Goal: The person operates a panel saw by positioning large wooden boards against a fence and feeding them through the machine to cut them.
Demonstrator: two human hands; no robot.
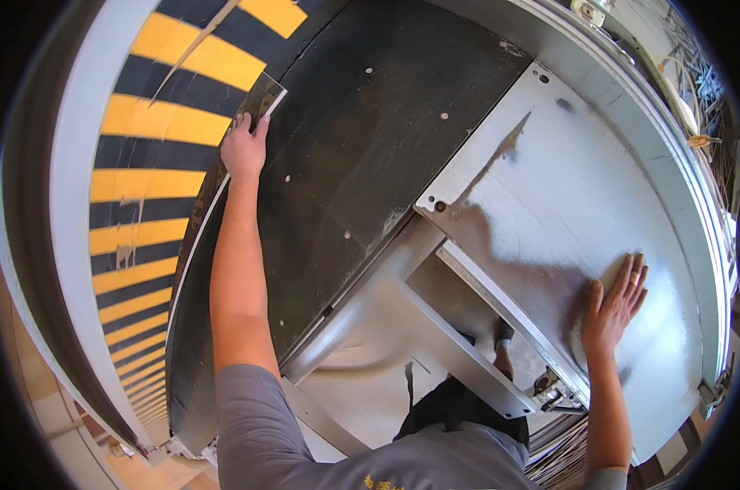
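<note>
Cut off below: grey shirt (260, 416), yellow print (380, 483). Cut off above: striped panel (153, 118). Partly hidden under left hand (245, 149): narrow strip (264, 92). Blurred: tangle (701, 69), upper right.

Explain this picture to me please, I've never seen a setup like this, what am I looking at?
There is no robot here, just a person's bare hands, seen from above by a wide fisheye camera worn on the head, so straight edges look bent. The left hand is at a dark strip with a pale edge, between a yellow-and-black striped band and a black panel. Whether it grips the strip is unclear. The right hand rests flat, fingers spread, on a stained silver plate, holding nothing.
</note>
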